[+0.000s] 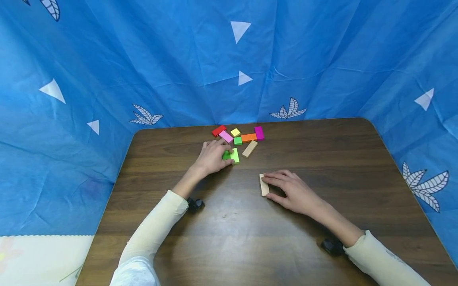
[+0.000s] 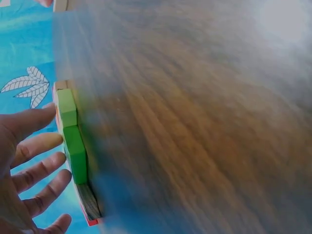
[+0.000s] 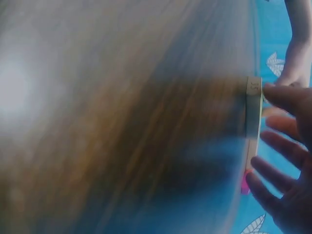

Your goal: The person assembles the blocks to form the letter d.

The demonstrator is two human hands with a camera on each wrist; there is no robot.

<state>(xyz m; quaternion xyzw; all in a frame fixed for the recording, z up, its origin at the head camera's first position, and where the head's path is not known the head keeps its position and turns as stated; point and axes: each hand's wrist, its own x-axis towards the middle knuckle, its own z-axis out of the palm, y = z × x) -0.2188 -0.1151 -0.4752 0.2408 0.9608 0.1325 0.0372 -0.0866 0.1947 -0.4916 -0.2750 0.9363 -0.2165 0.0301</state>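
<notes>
Near the far side of the table, my left hand (image 1: 212,156) pinches a light green block (image 1: 234,156), thumb at its near end and a finger at its far end. A darker green block (image 1: 226,155) lies against it, partly under the fingers; the left wrist view shows both greens (image 2: 75,155) side by side. Closer in and to the right, my right hand (image 1: 291,191) holds a plain wooden block (image 1: 264,186) by its ends, between thumb and fingertips. Its end shows faint markings in the right wrist view (image 3: 254,87).
Behind the left hand lie red (image 1: 218,130), pink (image 1: 226,137), yellow (image 1: 235,132), small green (image 1: 237,141), orange (image 1: 249,138) and magenta (image 1: 259,133) blocks. Another wooden block (image 1: 249,149) lies slanted nearby. A blue patterned curtain (image 1: 200,59) surrounds the brown table (image 1: 229,238).
</notes>
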